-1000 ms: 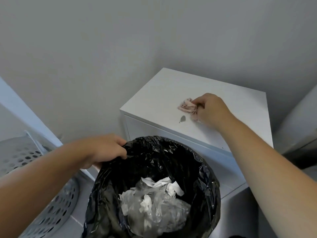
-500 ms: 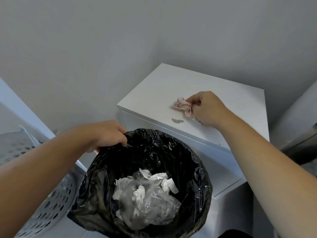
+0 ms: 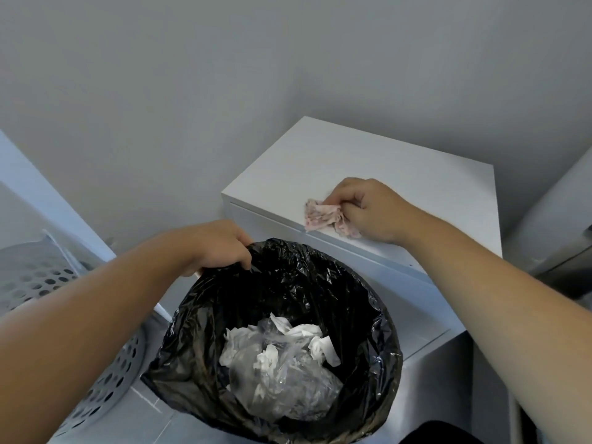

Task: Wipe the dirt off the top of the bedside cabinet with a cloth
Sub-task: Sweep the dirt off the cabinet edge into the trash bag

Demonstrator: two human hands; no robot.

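White cabinet top: right hand half-hides crumpled cloth.

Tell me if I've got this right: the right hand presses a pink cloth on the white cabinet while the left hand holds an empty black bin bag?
Not quite: the bag isn't empty. The head view shows crumpled white paper and clear plastic inside. The rest holds.

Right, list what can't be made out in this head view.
- Cabinet top under the cloth and right hand: covered, so any remaining dirt there is unseen.
- Bin bag bottom: buried under crumpled plastic and paper.
- Perforated basket: cut off by the left edge and the left hand's arm.
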